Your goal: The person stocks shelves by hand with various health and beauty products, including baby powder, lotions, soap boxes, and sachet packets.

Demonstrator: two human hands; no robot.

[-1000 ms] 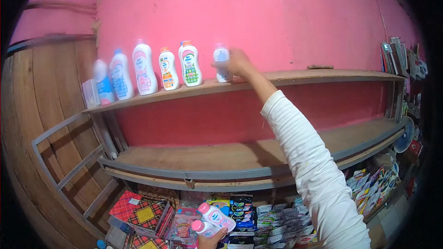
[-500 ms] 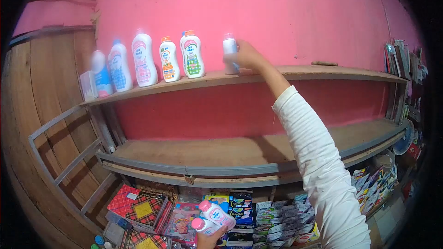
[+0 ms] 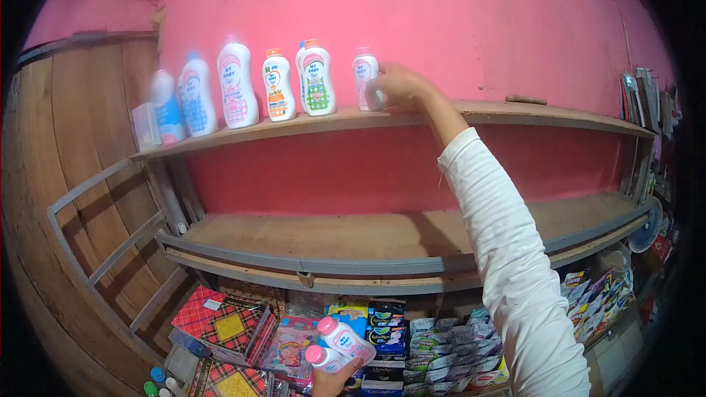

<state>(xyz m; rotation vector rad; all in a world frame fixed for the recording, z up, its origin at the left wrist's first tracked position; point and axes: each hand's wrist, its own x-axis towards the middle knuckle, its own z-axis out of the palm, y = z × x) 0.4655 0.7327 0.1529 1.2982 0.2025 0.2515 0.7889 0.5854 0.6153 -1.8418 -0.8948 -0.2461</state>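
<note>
Apparently upright on the upper shelf point(image 3: 500, 112), in the head view, the pink-labelled bottle point(image 3: 365, 82) has the right hand point(image 3: 403, 85) at its right side; the far fingers are hidden, so I cannot tell whether they grip it or merely touch. Low down, the left hand point(image 3: 338, 381) grasps two pink-capped bottles point(image 3: 347, 340), its wrist cut off by the bottom edge. The green-labelled bottle point(image 3: 318, 82) mostly covers a blue-capped bottle point(image 3: 301, 59) behind it. Farther left, the blue-and-white bottle point(image 3: 168, 110) is blurred, its lettering unreadable, beside a pale box point(image 3: 145, 125).
</note>
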